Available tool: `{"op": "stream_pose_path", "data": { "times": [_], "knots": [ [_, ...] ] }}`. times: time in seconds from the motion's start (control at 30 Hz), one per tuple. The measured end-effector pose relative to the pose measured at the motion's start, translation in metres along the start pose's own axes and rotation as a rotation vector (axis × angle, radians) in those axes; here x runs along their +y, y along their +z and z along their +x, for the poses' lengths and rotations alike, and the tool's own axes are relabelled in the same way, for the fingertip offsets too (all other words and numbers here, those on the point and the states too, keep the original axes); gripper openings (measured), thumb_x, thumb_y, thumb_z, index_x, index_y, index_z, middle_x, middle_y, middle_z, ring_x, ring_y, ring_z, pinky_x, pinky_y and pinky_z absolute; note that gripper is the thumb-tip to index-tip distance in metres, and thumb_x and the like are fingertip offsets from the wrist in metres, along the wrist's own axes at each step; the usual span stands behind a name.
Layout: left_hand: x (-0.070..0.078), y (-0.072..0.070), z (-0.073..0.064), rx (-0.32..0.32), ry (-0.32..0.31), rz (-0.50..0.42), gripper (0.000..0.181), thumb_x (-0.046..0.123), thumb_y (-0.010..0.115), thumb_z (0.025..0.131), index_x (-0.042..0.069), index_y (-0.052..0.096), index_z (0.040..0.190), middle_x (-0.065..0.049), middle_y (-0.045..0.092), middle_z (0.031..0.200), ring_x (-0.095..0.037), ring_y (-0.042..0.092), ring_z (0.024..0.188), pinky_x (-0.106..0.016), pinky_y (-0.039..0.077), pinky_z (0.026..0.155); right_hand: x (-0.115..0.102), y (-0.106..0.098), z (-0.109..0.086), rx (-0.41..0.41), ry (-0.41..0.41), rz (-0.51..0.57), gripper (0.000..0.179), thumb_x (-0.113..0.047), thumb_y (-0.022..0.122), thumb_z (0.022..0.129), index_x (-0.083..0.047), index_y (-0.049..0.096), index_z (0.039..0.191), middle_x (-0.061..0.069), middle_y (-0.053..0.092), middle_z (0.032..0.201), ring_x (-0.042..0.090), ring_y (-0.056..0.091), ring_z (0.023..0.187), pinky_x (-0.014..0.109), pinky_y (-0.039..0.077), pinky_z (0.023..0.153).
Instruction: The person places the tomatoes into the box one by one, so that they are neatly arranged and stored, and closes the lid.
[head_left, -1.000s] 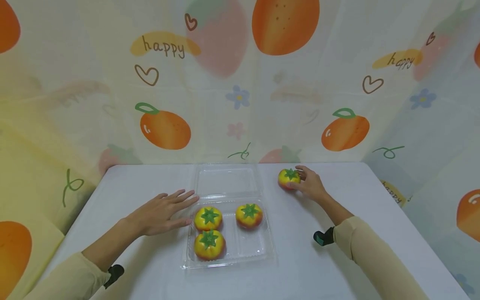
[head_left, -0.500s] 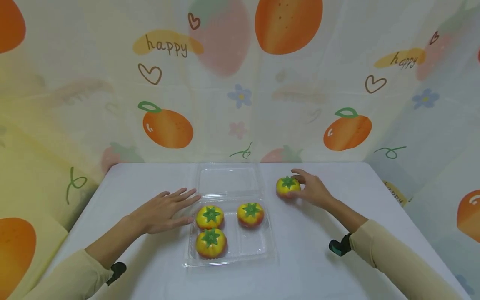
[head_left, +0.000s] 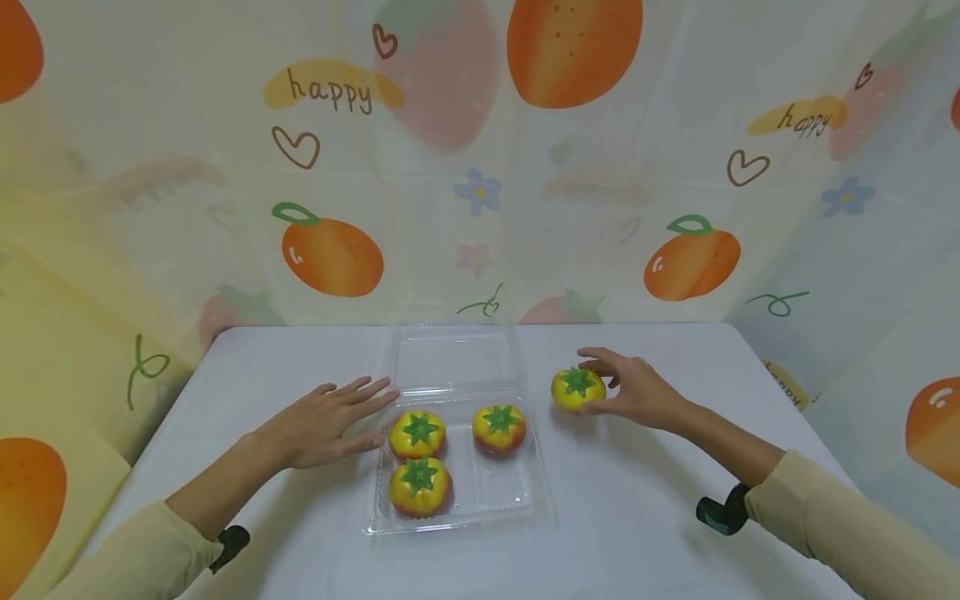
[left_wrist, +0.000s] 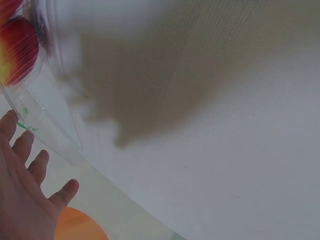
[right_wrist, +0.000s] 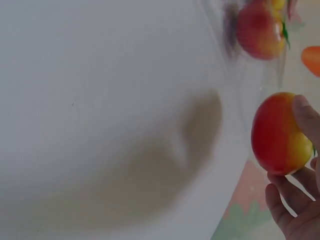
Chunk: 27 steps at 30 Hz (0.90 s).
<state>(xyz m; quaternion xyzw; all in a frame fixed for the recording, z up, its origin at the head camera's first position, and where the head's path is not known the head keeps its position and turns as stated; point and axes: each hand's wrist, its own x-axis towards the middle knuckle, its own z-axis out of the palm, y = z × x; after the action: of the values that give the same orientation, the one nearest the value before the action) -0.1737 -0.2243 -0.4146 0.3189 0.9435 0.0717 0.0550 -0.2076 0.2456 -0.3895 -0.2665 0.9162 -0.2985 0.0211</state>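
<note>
My right hand (head_left: 637,390) pinches a yellow-and-red toy persimmon (head_left: 573,395) with a green star-shaped leaf top, thumb on the near side and fingers behind. In the right wrist view this persimmon (right_wrist: 275,132) hangs over the table, its shadow apart from it. A clear plastic clamshell box (head_left: 450,528) stands mid-table with its lid folded back. Two persimmons sit in its left half, one behind (head_left: 417,435) and one in front (head_left: 420,492); another persimmon (head_left: 498,432) is at its back right. My left hand (head_left: 326,425), fingers spread straight, has its fingertips right at the box's left rim.
The raised lid part (head_left: 457,360) lies flat behind the box toward the table's back edge. White cloth covers the table (head_left: 622,517). A fruit-printed curtain (head_left: 480,125) hangs behind and at both sides.
My right hand has brought the persimmon toward me, from the back of the table to the right of the box's hinge. My left hand and the box stay in place.
</note>
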Motion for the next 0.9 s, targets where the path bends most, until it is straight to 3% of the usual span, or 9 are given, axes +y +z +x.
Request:
{"op": "stream_pose_path", "data": {
  "times": [0.37, 0.9],
  "knots": [
    [0.001, -0.001, 0.000, 0.015, 0.000, -0.006, 0.071, 0.060, 0.047, 0.097, 0.019, 0.039, 0.154, -0.009, 0.035, 0.159, -0.038, 0.031, 0.145, -0.067, 0.032, 0.108, -0.031, 0.002, -0.004, -0.038, -0.111, 0.028, 0.075, -0.039, 0.086, 0.077, -0.008, 0.054, 0.137, 0.008, 0.070, 0.122, 0.024, 0.067, 0.109, 0.043, 0.056, 0.086],
    [0.000, -0.002, 0.000, 0.027, 0.011, 0.001, 0.069, 0.057, 0.049, 0.098, 0.019, 0.039, 0.154, -0.008, 0.037, 0.158, -0.038, 0.032, 0.145, -0.065, 0.033, 0.107, -0.078, 0.025, 0.000, -0.197, -0.249, 0.073, 0.071, -0.035, 0.083, 0.081, -0.009, 0.053, 0.140, 0.004, 0.067, 0.124, 0.016, 0.063, 0.109, 0.035, 0.055, 0.090]
  ]
}}
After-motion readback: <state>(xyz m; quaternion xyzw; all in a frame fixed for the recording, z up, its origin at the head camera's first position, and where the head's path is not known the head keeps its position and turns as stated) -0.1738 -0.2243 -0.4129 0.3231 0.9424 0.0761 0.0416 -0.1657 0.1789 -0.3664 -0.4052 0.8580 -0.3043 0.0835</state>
